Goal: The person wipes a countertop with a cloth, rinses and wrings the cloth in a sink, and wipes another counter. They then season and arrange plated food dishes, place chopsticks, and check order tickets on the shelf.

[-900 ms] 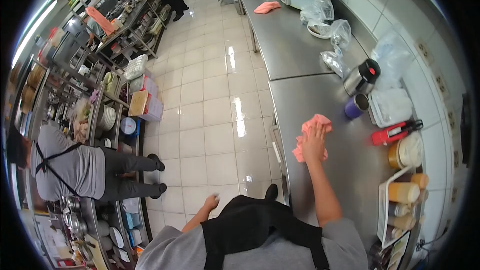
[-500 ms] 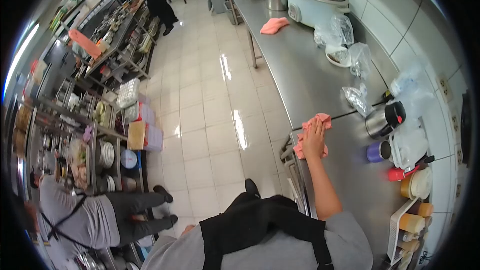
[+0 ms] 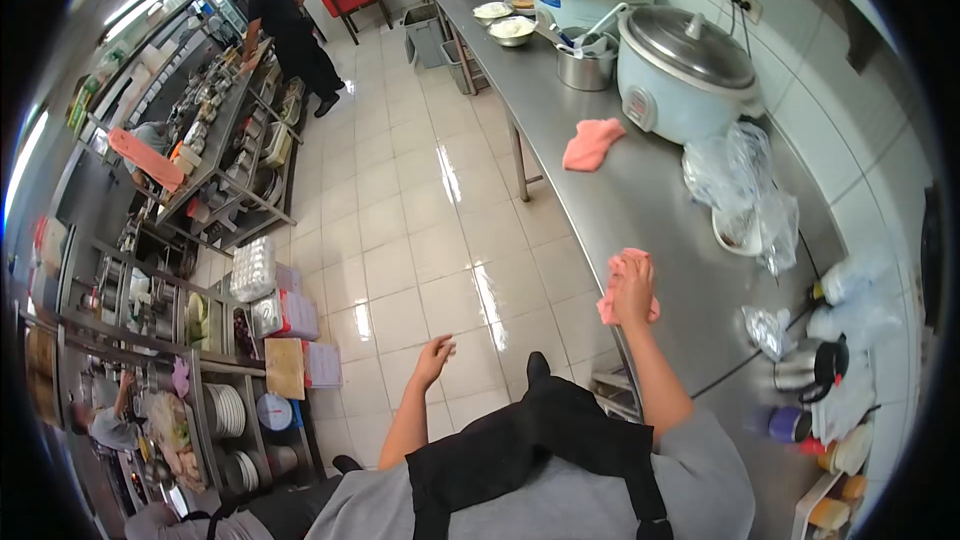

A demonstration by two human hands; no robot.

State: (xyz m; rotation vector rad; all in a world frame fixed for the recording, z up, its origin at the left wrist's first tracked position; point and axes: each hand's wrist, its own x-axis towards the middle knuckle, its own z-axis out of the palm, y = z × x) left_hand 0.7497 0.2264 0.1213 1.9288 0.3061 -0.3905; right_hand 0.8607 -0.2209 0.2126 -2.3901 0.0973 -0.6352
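Cloth [image 3: 609, 310], pink and bunched, lies under your right hand [image 3: 632, 288] at the left edge of the table [image 3: 690, 365]; your fingers curl partway over it, keeping hold of it. Your left hand [image 3: 434, 360] is well apart to the left, above the floor [image 3: 400, 285], half open with nothing seen in it. Ahead of your right hand lies a second cloth [image 3: 594, 144]; to its right, crumpled foil [image 3: 767, 332].

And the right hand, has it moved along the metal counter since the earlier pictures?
Yes: judged against the counter seam, the right hand has moved forward, crossing it toward the second pink cloth.
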